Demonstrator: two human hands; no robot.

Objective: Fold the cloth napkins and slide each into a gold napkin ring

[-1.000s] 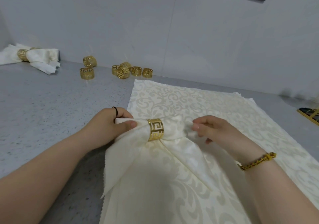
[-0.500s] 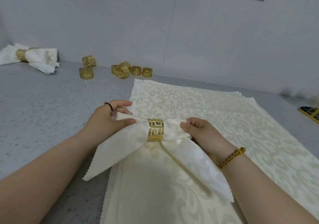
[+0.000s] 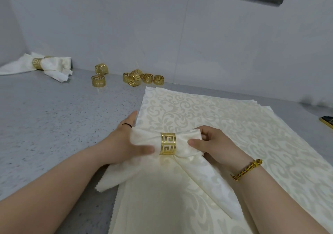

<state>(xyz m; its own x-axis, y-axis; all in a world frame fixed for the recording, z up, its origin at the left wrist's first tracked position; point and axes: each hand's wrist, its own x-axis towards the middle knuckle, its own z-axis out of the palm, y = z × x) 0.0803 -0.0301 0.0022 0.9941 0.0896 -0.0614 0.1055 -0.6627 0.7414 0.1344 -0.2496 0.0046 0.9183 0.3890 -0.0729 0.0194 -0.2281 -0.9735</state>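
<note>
At the far left, by the wall, I am seeing a done napkin (image 3: 52, 65) lying on the counter (image 3: 45, 118) with its own ring (image 3: 37, 63) around it. To its right, loose rings (image 3: 98, 80) are sitting along the wall, two apart and five bunched together.

Nearer me, my left hand (image 3: 122, 143) is holding the left side of the napkin (image 3: 142, 138), with the thumb lying across its front just beside the gold ring (image 3: 168, 143) and the fingers going behind the cloth; one finger is pointing out straight. That hand is blurring a little. The gold ring is sitting around the middle of the napkin, gathering it, and the napkin's two tails are fanning down toward me, the left one hanging over the counter edge of the stack (image 3: 225, 111). The napkin is lying on that stack of flat patterned cloths.

My right hand (image 3: 216, 145) is gripping the napkin's right end, thumb on the front and fingers curling round it. A bracelet (image 3: 246, 169) is sitting on that wrist. At the far right edge, a dark, gold-edged thing (image 3: 327, 121) is showing, too cut off for me to tell what it is.
</note>
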